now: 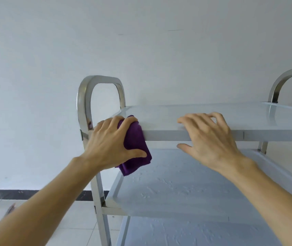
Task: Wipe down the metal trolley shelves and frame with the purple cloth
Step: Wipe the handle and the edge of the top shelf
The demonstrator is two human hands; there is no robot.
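Surroundings: a pale wall [141,41] rises behind the trolley; a dark skirting strip [17,194] runs along its foot; light floor tiles [40,228] lie below
In the way: the left upright post [98,189] and the looped handle [100,80] stand just beside the cloth; a second handle [283,77] curves up at the far right
Trolley: the top shelf [212,114] runs left to right, long axis across the view, front edge facing the person; the middle shelf [177,189] sits below, its surface mottled; a lower shelf [186,235] shows beneath
Purple cloth [134,148]: bunched over the left front corner of the top shelf, hanging down past the edge
Left hand [113,139]: fingers and thumb curled around the cloth, pressing it against the corner
Right hand [210,135]: spread, fingers bent over the top shelf's front edge, thumb below the rim; holds nothing else
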